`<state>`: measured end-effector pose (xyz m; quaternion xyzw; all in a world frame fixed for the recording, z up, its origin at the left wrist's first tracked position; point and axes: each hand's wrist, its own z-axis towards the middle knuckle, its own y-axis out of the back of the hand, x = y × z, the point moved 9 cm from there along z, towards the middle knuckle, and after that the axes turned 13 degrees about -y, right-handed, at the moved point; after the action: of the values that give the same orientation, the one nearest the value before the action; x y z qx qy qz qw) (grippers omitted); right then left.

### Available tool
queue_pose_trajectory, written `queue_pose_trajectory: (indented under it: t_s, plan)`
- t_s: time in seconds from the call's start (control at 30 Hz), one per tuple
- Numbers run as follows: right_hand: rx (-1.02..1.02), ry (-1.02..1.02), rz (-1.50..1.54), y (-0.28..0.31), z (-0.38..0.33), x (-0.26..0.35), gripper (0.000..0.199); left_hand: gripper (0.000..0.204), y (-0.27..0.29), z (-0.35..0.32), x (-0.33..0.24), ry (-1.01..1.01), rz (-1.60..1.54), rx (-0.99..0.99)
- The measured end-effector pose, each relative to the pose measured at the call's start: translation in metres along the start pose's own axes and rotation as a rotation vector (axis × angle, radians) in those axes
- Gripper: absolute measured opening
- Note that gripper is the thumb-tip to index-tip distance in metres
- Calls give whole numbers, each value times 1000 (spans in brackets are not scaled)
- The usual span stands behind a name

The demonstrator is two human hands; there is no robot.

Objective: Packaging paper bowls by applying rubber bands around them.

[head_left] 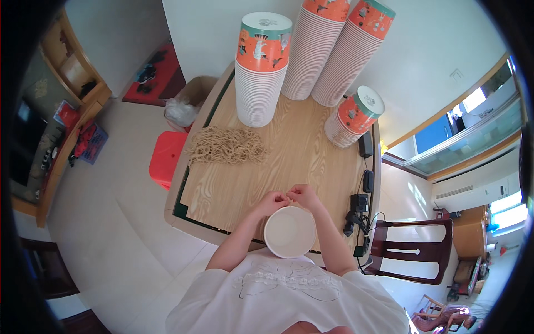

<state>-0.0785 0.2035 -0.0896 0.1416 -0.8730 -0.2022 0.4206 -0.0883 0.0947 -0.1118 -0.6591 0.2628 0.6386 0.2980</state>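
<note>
A white paper bucket (290, 234) stands against my body at the table's near edge, its open mouth facing up. At its far rim, my left hand (273, 201) and my right hand (303, 195) almost meet, with fingertips pinched together. Whatever lies between those fingers is too small to make out. Further left on the wooden table (295, 153) is a tangled heap of tan cords (228, 146). Beyond the heap rises a tall stack of orange and green paper buckets (260, 67), nested upside down.
Two more tall bucket stacks (317, 47) (356, 50) stand at the back, and a short stack (354, 118) at the right. Black adapters and cables (360, 203) run along the right edge, near a dark wooden chair (414, 251). A red stool (167, 158) and a cardboard box (198, 91) flank the left side.
</note>
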Motion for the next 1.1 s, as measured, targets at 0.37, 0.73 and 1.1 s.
queue_pose_trajectory:
  t_s: [0.37,0.73,1.1]
  plan:
    - [87,-59,45,-2,-1,-14,11,6,-3,-8,-13,-129,-295,-152]
    - [74,-83,61,4,-8,-14,12,13,-4,-3,-28,-326,193,-65]
    - [113,-67,58,10,-19,-20,13,10,-15,-1,-31,-262,227,15]
